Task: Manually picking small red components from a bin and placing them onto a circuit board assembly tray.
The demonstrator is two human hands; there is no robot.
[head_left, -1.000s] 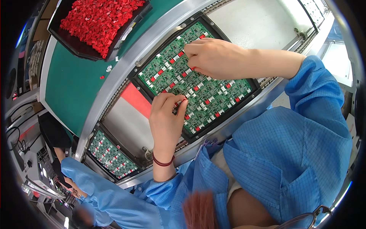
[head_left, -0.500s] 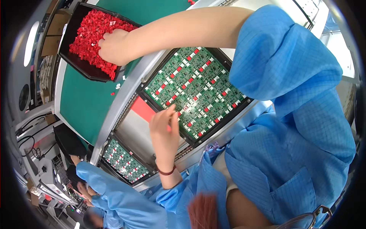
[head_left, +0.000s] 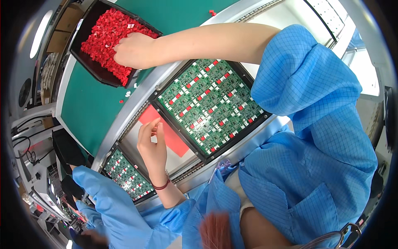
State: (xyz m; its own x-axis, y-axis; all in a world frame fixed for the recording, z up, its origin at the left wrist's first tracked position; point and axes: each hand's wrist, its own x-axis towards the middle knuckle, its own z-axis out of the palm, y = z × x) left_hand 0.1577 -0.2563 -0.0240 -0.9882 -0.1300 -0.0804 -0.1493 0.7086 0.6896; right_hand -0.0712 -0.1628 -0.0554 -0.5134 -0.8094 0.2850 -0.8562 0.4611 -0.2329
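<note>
My right hand (head_left: 136, 50) reaches across into a black bin (head_left: 95, 75) heaped with small red plastic parts (head_left: 108, 31). Its fingers are bent together against the heap, their tips hidden. My left hand (head_left: 152, 143), wearing a dark red wristband, is raised over the conveyor beside a flat red sheet (head_left: 174, 139). Its thumb and fingers are curled toward each other; a bit of red shows between them, perhaps a small part or the sheet behind. To its right, a black-framed panel of green circuit boards (head_left: 211, 103) carries rows of red and white connectors.
A second framed board panel (head_left: 126, 174) lies farther down the conveyor, near a co-worker's blue sleeve (head_left: 103, 199). Loose red and white bits (head_left: 127, 94) are scattered on the green tabletop (head_left: 85, 114). A metal rail (head_left: 120, 124) runs between tabletop and conveyor.
My left hand has moved left, away from the board panel to above the red sheet. My right hand stays in the bin. The whole view has shifted slightly.
</note>
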